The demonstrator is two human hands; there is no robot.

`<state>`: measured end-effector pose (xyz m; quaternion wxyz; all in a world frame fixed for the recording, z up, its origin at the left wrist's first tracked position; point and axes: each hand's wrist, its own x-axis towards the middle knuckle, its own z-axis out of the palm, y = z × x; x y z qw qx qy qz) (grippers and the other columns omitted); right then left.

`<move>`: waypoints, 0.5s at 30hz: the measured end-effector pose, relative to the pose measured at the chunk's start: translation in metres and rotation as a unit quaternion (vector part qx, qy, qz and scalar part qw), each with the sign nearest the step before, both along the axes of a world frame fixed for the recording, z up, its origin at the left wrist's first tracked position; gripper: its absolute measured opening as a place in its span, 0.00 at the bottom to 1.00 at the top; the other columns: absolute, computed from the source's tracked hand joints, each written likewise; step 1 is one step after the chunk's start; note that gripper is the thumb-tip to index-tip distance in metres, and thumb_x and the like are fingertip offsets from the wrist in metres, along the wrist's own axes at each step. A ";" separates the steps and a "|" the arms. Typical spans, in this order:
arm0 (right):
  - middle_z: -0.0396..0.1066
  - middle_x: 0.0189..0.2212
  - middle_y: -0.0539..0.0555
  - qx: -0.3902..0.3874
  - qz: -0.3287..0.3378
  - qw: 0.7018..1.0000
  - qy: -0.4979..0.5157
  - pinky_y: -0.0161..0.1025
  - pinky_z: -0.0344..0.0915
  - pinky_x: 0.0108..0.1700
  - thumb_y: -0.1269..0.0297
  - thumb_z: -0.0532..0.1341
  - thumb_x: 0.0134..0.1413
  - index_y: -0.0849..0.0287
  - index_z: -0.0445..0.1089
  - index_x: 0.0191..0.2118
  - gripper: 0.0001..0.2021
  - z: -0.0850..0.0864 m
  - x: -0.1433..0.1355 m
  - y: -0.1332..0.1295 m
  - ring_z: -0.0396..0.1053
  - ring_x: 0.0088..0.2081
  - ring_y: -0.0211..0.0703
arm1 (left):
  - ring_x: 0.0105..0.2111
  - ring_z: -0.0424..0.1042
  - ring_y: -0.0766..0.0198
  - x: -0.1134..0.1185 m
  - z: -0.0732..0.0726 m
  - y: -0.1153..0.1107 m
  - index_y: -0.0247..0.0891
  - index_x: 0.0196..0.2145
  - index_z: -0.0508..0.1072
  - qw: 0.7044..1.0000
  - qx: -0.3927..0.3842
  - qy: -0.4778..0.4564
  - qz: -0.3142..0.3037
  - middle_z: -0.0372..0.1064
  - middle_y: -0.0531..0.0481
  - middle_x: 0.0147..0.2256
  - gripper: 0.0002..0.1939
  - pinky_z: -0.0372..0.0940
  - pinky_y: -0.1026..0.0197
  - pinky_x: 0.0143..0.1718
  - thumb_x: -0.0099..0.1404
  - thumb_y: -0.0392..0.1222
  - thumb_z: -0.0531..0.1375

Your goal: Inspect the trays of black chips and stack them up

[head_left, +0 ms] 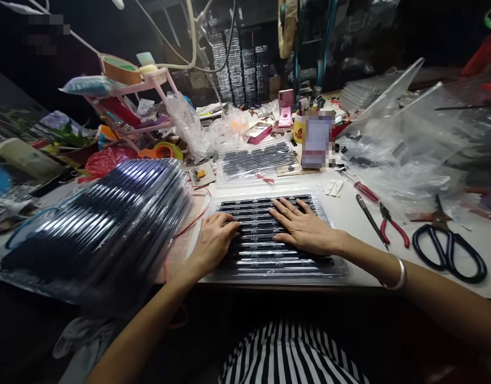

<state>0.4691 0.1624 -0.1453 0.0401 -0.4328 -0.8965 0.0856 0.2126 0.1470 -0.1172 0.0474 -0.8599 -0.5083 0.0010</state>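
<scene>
A clear plastic tray point(269, 272) lies flat at the table's front edge, with rows of black strips point(251, 246) in it. My left hand point(214, 239) is at the tray's left side, fingers curled and pressed together, tips down at the strips' left ends. What lies between thumb and fingers is hidden. Spread out and flat, my right hand point(303, 228) rests on the strips toward the right side. A silver bangle point(398, 273) circles the right wrist.
Left stands a leaning stack of filled trays point(109, 218). Behind lies another strip-filled tray point(257, 160), near a propped phone point(317, 140). On the right are a pen point(369, 217), red-handled pliers point(393, 226), scissors point(448, 248) and heaped clear plastic sheets point(409, 154).
</scene>
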 end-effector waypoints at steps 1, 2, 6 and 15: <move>0.35 0.67 0.60 0.001 0.001 1.000 0.001 0.60 0.35 0.64 0.39 0.40 0.60 0.61 0.45 0.66 0.37 -0.001 0.000 0.000 0.31 0.67 0.53 | 0.49 0.65 0.52 0.002 0.003 0.002 0.38 0.43 0.72 1.000 0.010 0.018 -0.010 0.69 0.42 0.47 0.11 0.60 0.48 0.48 0.68 0.40 0.52; 0.35 0.67 0.60 0.001 0.002 1.000 0.003 0.61 0.35 0.64 0.39 0.41 0.60 0.61 0.45 0.66 0.37 -0.002 -0.001 0.000 0.31 0.67 0.53 | 0.47 0.65 0.51 0.005 0.005 0.003 0.37 0.41 0.72 0.999 0.012 0.032 -0.018 0.69 0.42 0.44 0.10 0.60 0.48 0.46 0.67 0.40 0.53; 0.36 0.67 0.61 -0.001 0.001 1.000 0.000 0.62 0.35 0.64 0.40 0.42 0.60 0.60 0.45 0.67 0.36 -0.003 -0.001 0.001 0.31 0.67 0.55 | 0.43 0.65 0.50 0.009 0.011 0.003 0.36 0.40 0.70 0.997 -0.001 0.054 -0.050 0.68 0.41 0.42 0.10 0.58 0.46 0.44 0.68 0.35 0.49; 0.35 0.67 0.62 -0.001 0.008 1.000 0.001 0.63 0.35 0.63 0.41 0.42 0.61 0.59 0.44 0.67 0.36 -0.002 -0.001 0.002 0.30 0.67 0.55 | 0.57 0.59 0.51 0.030 -0.005 0.019 0.41 0.56 0.63 0.995 -0.018 -0.001 -0.094 0.63 0.42 0.56 0.21 0.53 0.47 0.54 0.68 0.49 0.50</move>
